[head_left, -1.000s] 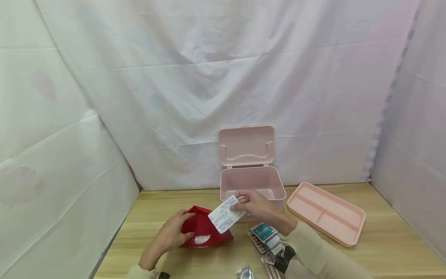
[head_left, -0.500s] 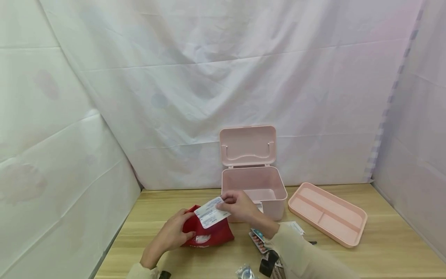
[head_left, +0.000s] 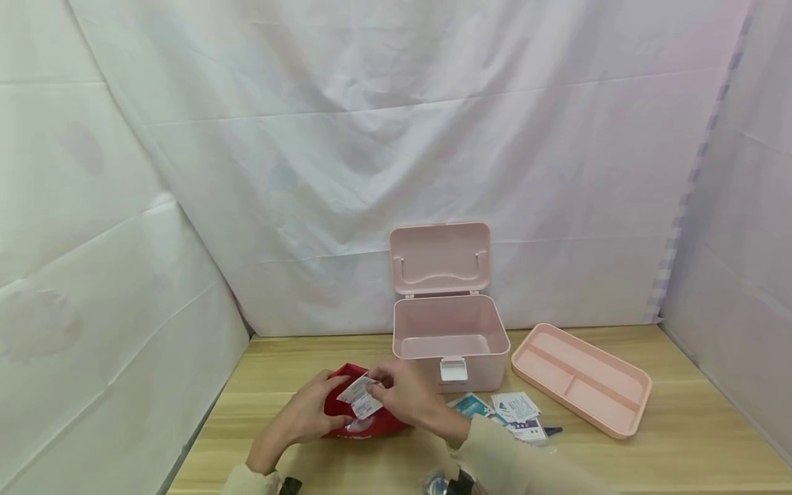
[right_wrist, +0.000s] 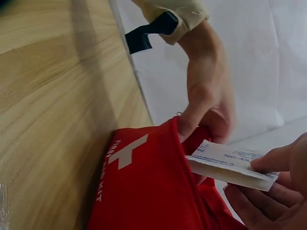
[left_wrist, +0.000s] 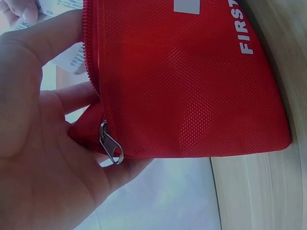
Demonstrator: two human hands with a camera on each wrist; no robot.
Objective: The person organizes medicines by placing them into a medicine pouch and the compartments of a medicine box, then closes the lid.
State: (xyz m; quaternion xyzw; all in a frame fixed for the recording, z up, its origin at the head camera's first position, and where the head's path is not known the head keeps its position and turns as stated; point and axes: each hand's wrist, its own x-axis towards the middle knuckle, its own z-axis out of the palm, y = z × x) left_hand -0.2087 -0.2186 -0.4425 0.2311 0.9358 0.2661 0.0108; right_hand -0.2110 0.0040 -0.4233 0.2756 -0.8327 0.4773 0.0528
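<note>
My left hand [head_left: 302, 412] grips the mouth of a red first aid pouch [left_wrist: 182, 91] at its left end, thumb and fingers spreading the zipped edge apart. A metal zipper pull [left_wrist: 110, 143] hangs beside the palm. Between thumb and fingers, my right hand [head_left: 410, 397] pinches a flat white paper packet [right_wrist: 230, 160] with blue print. One end of that packet reaches into the pouch's mouth, overlapping the red edge. White lettering and part of a white cross show on the pouch's front in the right wrist view. The pouch's inside is mostly hidden.
Behind the hands stands a pink box [head_left: 489, 371] with its lid up. A divided pink tray [head_left: 575, 368] lies to its right. Printed white packets [head_left: 518, 407] and a teal carton [head_left: 471, 405] lie near the right forearm, and a clear-wrapped item [head_left: 435, 483] at the front.
My right hand has carried the white packet left and down from before the pink box to the pouch's mouth. The left hand keeps its grip on the pouch.
</note>
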